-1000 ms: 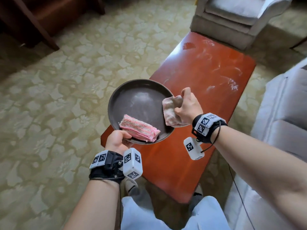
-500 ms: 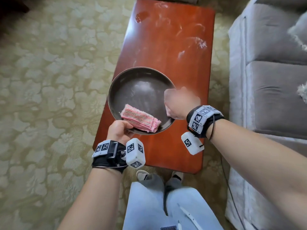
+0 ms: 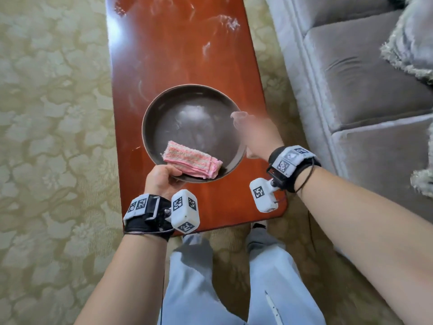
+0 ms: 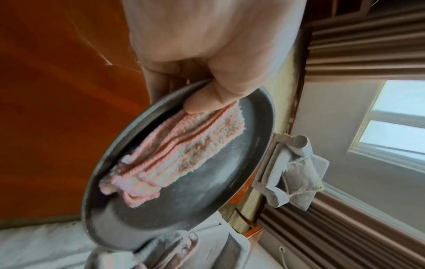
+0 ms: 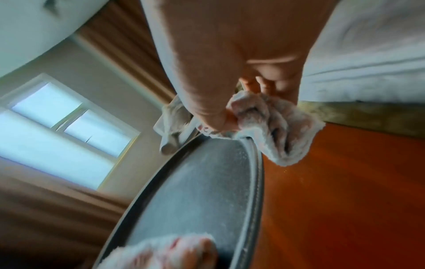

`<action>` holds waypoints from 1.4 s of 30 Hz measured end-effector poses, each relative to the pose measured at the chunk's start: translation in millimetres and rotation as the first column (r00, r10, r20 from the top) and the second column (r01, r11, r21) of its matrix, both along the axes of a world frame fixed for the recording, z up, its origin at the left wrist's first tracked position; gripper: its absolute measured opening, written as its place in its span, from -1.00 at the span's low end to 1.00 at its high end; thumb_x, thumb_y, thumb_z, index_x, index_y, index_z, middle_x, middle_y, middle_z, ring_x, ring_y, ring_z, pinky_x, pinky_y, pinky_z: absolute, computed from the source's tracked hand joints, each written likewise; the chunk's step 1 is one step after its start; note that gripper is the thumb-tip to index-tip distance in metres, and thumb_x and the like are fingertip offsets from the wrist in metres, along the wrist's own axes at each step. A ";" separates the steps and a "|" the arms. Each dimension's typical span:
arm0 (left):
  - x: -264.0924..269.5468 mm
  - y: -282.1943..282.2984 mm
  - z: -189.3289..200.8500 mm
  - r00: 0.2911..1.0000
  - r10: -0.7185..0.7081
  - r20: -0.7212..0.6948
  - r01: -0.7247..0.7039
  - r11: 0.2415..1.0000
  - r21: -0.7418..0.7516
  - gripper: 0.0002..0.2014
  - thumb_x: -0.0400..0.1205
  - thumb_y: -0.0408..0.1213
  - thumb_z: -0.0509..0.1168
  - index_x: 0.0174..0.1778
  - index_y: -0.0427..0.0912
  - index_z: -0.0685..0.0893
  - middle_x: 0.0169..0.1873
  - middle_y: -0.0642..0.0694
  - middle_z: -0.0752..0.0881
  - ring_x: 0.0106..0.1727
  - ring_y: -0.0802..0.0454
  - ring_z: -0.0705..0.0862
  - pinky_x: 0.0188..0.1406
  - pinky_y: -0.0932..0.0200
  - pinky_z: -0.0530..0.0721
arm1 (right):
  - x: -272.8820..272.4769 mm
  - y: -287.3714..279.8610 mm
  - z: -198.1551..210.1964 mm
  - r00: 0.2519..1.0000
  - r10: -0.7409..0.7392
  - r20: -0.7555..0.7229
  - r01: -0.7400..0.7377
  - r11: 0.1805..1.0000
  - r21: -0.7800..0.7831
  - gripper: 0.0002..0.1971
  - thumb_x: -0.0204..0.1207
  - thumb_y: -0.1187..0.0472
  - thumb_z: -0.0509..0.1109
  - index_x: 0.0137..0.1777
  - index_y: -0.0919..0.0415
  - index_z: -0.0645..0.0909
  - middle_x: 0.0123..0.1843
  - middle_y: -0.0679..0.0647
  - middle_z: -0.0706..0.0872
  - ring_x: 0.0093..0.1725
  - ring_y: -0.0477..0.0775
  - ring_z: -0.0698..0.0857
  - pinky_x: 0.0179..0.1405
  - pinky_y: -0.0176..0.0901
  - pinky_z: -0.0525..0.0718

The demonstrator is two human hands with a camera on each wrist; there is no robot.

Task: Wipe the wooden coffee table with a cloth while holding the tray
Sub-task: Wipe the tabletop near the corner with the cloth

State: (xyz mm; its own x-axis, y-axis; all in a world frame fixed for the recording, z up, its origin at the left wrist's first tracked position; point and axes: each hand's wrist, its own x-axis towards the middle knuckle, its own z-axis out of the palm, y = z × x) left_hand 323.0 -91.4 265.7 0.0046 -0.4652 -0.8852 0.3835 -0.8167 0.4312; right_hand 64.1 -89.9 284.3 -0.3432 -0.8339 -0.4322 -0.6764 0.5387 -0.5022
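Observation:
My left hand [image 3: 161, 179] grips the near rim of a round dark tray [image 3: 150, 118], thumb on top, and holds it above the red-brown wooden coffee table [image 3: 178, 50]. A folded pink cloth [image 3: 191, 163] lies in the tray's near part; the left wrist view shows my thumb touching that cloth [image 4: 174, 154] on the tray [image 4: 207, 191]. My right hand [image 3: 255, 134], blurred by motion, is at the tray's right rim and grips a crumpled pale cloth [image 5: 276, 131] just over the table [image 5: 345, 200]. White smears [image 3: 225, 22] mark the table's far part.
A grey sofa [image 3: 363, 78] runs close along the table's right side, with a fringed cushion [image 3: 412, 41] on it. Patterned carpet [image 3: 51, 137] lies to the left. My legs in light trousers [image 3: 225, 282] stand at the table's near end.
My view has swung down over the table, now seen lengthwise. My right hand with the pale cloth has moved from in front of the tray to its right rim. The tray stays held.

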 end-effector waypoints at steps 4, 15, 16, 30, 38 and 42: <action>12.4 -17.6 -15.5 0.992 -0.113 0.049 0.112 0.993 0.029 -0.49 0.27 -0.70 0.10 0.17 -0.44 0.54 0.29 -0.50 0.63 0.35 -0.51 0.63 0.11 -0.34 0.75 | -3.1 18.5 -16.6 0.938 -0.307 0.162 0.313 0.950 -0.010 -0.88 0.43 0.26 0.38 -0.18 0.32 0.70 -0.22 0.17 0.70 -0.14 0.19 0.62 -0.20 -0.15 0.49; -26.3 -14.1 -82.0 0.985 -0.164 -0.054 0.167 0.985 0.053 -0.64 0.53 -0.69 -0.03 0.09 -0.35 0.58 0.24 -0.30 0.71 0.19 -0.26 0.76 0.14 -0.04 0.79 | -48.7 145.4 -125.5 0.602 -0.772 0.203 0.789 0.615 -0.002 -0.82 0.39 0.10 0.52 -0.38 0.15 0.72 -0.45 -0.05 0.69 -0.46 -0.19 0.62 -0.41 -0.29 0.56; -32.2 -10.5 -88.7 0.986 -0.154 -0.058 0.157 0.986 0.050 -0.60 0.51 -0.70 -0.02 0.12 -0.35 0.58 0.30 -0.31 0.70 0.24 -0.27 0.75 0.19 -0.07 0.77 | -51.9 157.5 -138.3 0.577 -0.794 0.192 0.808 0.590 0.010 -0.80 0.41 0.13 0.51 -0.38 0.18 0.72 -0.47 -0.04 0.65 -0.50 -0.22 0.56 -0.43 -0.32 0.50; -81.8 30.1 -160.5 0.972 -0.144 -0.186 0.139 0.990 -0.035 -0.20 -0.17 -0.70 0.26 0.09 -0.33 0.65 0.14 -0.26 0.78 0.22 -0.26 0.77 0.34 -0.13 0.68 | -57.7 246.2 -269.4 0.738 -0.674 -0.012 0.674 0.738 -0.027 -0.82 0.54 0.23 0.42 -0.21 0.30 0.76 -0.19 0.19 0.74 -0.29 0.12 0.64 -0.25 -0.13 0.57; -84.1 31.2 -168.4 0.977 -0.153 -0.148 0.149 0.988 -0.042 -0.24 -0.12 -0.71 0.26 0.07 -0.30 0.61 0.21 -0.25 0.73 0.34 -0.27 0.70 0.32 -0.17 0.69 | -42.9 247.3 -284.9 0.817 -0.545 -0.188 0.569 0.815 0.110 -0.83 0.63 0.11 0.36 0.16 0.06 0.68 0.16 0.14 0.52 0.03 0.22 0.60 -0.18 0.01 0.59; -87.1 30.4 -166.3 0.977 -0.169 -0.132 0.165 0.985 -0.048 -0.36 0.05 -0.73 0.17 0.06 -0.28 0.60 0.14 -0.23 0.74 0.29 -0.25 0.73 0.30 -0.16 0.70 | -47.5 246.3 -286.0 0.807 -0.574 -0.141 0.574 0.818 -0.047 -0.83 0.58 0.33 0.32 0.13 0.21 0.65 0.10 0.20 0.56 -0.03 0.29 0.63 -0.16 0.08 0.66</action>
